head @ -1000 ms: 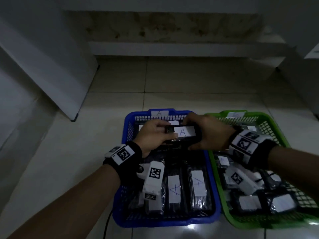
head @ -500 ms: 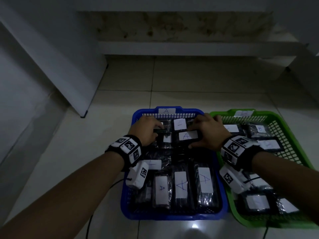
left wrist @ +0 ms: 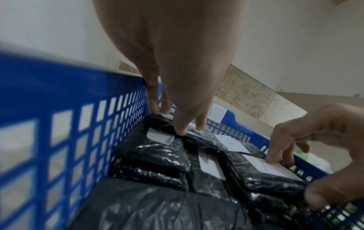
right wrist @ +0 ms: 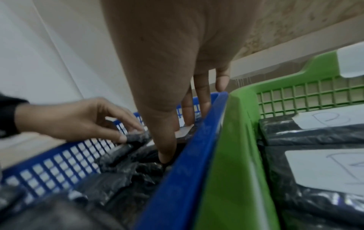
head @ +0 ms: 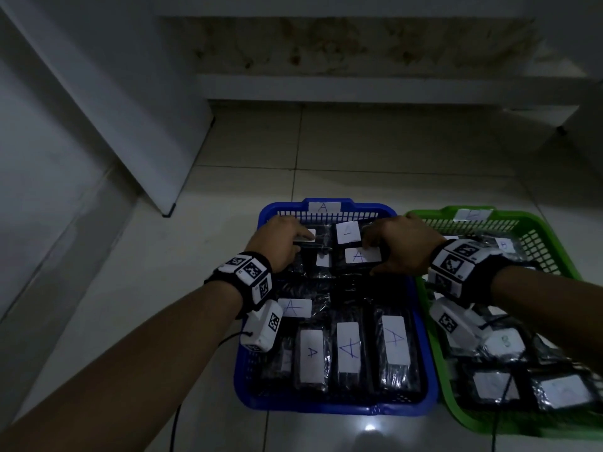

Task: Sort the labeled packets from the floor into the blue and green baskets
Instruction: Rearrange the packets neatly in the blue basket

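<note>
The blue basket (head: 332,407) holds several black packets with white "A" labels. The green basket (head: 554,230) stands against its right side with its own labelled packets. My left hand (head: 293,238) is at the blue basket's far left corner, where its thumb and fingers pinch the end of a black packet (left wrist: 159,137). My right hand (head: 381,256) grips another packet (head: 359,256) marked "A" at the far right of the blue basket (right wrist: 187,171). Its fingers lie on the label and its thumb (left wrist: 319,199) is at the near edge.
A near row of "A" packets (head: 349,347) fills the front of the blue basket. Pale tiled floor (head: 359,151) lies beyond the baskets, up to a low step at the back. A white panel (head: 130,109) leans at the left. A cable hangs from my left wrist.
The "A" packet that both hands held above the blue basket now lies at its far right. My left hand has let go of it and moved left to another packet.
</note>
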